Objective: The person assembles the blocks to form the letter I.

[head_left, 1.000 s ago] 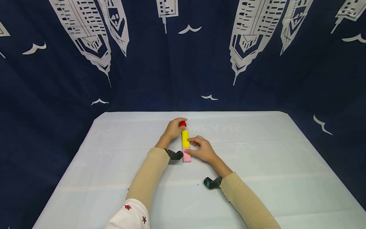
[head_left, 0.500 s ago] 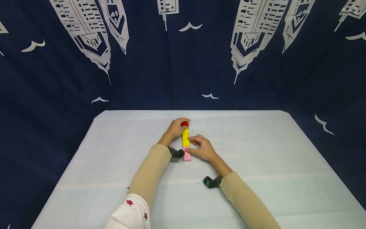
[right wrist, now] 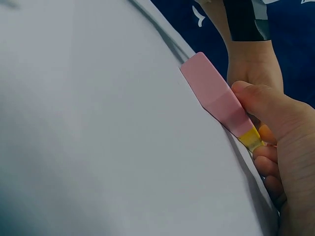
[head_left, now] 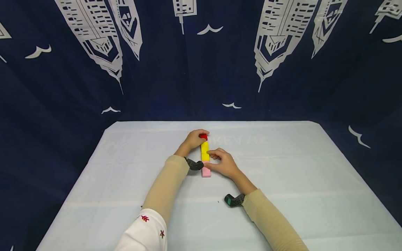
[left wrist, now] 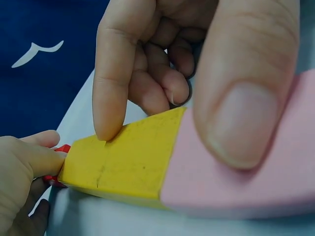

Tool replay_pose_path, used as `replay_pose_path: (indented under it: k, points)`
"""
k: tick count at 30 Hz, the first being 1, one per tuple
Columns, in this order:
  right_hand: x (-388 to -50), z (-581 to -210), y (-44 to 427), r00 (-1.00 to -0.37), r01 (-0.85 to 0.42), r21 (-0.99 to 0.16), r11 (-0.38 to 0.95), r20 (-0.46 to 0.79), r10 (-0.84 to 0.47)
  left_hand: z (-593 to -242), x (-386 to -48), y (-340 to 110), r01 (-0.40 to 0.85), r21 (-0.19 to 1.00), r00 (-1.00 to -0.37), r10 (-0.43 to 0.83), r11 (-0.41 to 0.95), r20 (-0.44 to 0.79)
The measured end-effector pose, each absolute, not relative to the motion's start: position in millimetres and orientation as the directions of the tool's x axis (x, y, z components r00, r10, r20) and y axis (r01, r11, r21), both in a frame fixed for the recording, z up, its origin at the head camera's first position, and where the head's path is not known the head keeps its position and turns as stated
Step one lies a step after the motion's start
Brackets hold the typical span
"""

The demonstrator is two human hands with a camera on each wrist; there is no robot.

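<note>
On the white table lie a pink block and a yellow block end to end, in a line running away from me. At the yellow block's far end, my left hand pinches a small red block between thumb and fingers. The left wrist view shows that red block right against the yellow block, partly hidden by fingers. My right hand lies along the right side of the row. Its thumb presses the pink block and its straight index fingertip touches the yellow one.
The white table stretches out on both sides of the row. A dark blue cloth with white building and bird prints hangs behind it. Black wrist cameras sit at both wrists, the left one close beside the pink block.
My left hand has brought the red block a little right and towards me, closing the gap to the yellow block. My right hand has stayed at the pink and yellow blocks.
</note>
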State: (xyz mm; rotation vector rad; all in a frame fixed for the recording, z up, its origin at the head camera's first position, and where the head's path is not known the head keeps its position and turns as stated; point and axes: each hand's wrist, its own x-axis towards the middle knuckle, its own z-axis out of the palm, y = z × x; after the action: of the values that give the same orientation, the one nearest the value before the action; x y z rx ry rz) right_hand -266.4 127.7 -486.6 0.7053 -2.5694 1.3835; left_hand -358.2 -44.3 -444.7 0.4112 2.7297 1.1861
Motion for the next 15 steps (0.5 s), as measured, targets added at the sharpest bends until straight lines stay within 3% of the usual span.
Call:
replay_pose_path:
  k: [15]
  points:
    - [-266.1,-487.7,128.4,-0.880,-0.465,-0.750,0.471,0.336,-0.335,-453.4,-362.8,-45.3,0.189,0.748,-0.949,0.315,0.636,-0.028]
